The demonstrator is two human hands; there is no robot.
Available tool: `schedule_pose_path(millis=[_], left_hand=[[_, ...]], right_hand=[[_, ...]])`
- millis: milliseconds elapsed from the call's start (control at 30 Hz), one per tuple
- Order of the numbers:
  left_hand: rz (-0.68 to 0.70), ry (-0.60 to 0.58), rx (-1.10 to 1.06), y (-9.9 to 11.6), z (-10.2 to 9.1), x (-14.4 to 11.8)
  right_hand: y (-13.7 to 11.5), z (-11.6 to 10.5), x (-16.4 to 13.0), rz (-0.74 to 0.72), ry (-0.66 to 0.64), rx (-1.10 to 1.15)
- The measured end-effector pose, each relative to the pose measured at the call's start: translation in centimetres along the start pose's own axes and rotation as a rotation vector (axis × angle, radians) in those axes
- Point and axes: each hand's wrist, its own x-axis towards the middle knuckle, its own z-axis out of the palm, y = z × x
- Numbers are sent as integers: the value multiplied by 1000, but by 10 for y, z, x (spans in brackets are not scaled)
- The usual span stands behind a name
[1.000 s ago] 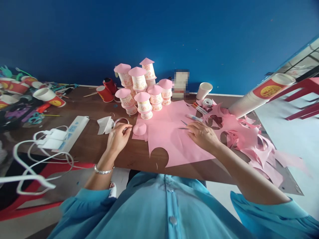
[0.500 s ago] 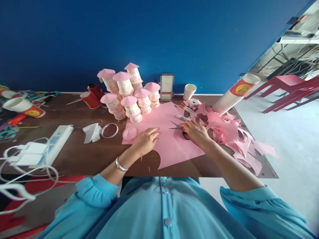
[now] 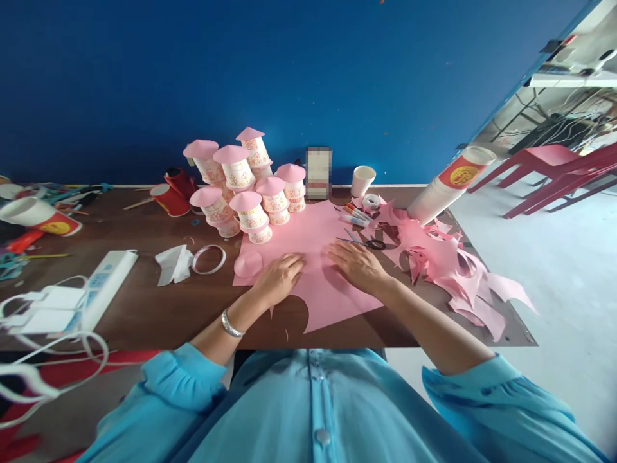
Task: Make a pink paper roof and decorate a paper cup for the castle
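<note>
A large pink paper sheet (image 3: 318, 235), with a curved cut-out at its near edge, lies in front of me. My left hand (image 3: 282, 276) rests flat on its left part, fingers pointing right, holding nothing. Stretched out over the sheet's right part, my right hand (image 3: 357, 263) has its fingers apart and is empty; whether it touches the paper I cannot tell. Just beyond it lie scissors (image 3: 375, 244) with black handles, blades pointing left. A small pink paper cone (image 3: 248, 264) sits on the sheet beside my left hand.
Several decorated cup towers (image 3: 250, 218) with pink cone roofs stand at the back. Pink scraps (image 3: 443, 251) and a leaning stack of paper cups (image 3: 450, 183) fill the right side. A tape ring (image 3: 209, 259), crumpled paper (image 3: 174, 264) and a power strip (image 3: 108, 283) lie left.
My right hand has let go of the scissors, which now lie further right near the scraps, and has moved left over the sheet. My left hand stays almost in place.
</note>
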Motion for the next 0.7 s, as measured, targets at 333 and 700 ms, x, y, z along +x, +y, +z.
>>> schedule_pose_path(millis=[333, 700], left_hand=[[28, 11, 16, -4, 1, -1], [-15, -60, 63, -3, -16, 32]], right_hand=[[26, 4, 22, 169, 64, -51], [12, 9, 42, 127, 92, 93]])
